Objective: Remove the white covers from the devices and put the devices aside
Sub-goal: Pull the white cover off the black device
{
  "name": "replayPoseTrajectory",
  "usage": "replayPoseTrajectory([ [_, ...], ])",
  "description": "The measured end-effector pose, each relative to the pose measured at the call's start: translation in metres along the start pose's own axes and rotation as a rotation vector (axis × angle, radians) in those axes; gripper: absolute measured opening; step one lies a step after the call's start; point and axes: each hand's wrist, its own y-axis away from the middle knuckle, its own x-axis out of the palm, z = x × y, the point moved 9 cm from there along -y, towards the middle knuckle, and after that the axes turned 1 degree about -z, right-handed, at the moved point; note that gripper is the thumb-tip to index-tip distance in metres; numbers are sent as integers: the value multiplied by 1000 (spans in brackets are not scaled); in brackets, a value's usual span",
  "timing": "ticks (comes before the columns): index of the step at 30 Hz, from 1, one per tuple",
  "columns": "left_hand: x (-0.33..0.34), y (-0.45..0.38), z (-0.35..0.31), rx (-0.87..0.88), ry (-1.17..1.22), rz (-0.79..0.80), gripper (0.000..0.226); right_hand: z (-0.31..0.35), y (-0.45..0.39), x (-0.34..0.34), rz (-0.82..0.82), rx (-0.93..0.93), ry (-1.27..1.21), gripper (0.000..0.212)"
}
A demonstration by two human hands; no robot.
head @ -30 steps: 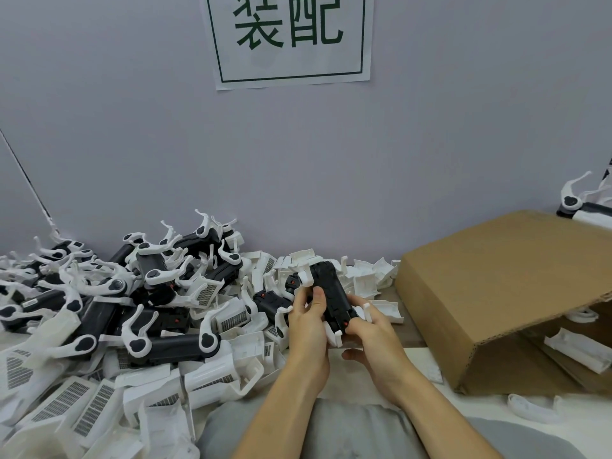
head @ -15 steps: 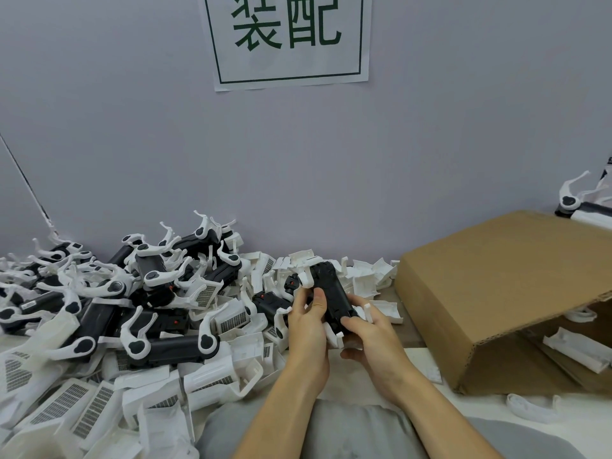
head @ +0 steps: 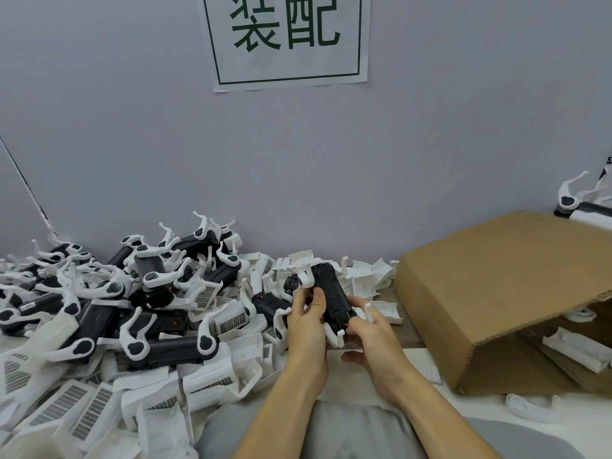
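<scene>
I hold one black device [head: 332,294] upright-tilted above the table, in front of the wall. My left hand [head: 306,321] grips its left side, thumb laid on the black body. My right hand [head: 371,329] grips its lower right end near a small red button. White cover pieces [head: 332,334] still cling around the device's lower end and top left corner. A large heap of black devices with white arms [head: 159,299] fills the left of the table. Loose white covers [head: 212,380] lie in front of that heap.
A brown cardboard box [head: 503,293] lies on its side at the right, white parts [head: 576,354] inside its opening. More white shells [head: 367,278] sit behind my hands by the wall. Another device [head: 583,207] rests behind the box. A white strip [head: 530,407] lies near the table's front.
Both hands keep the same device; my right hand's fingers have shifted slightly along its lower end. The piles and box have not moved.
</scene>
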Motion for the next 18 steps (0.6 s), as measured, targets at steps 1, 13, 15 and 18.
replayPoseTrajectory([
  [1, 0, 0, 1, 1, -8, -1, 13, 1, 1, 0, -9, 4, 2, 43],
  [13, 5, 0, 6, -31, 65, 40, 26, 12, 8, 10, 139, -49, 23, 40],
  [15, 3, -2, 8, -46, 97, 20, 26, 17, 9, 6, 132, -80, 26, 43],
  [18, 4, -2, 8, -35, 104, 38, 24, 31, 7, -11, -49, -195, 132, 41],
])
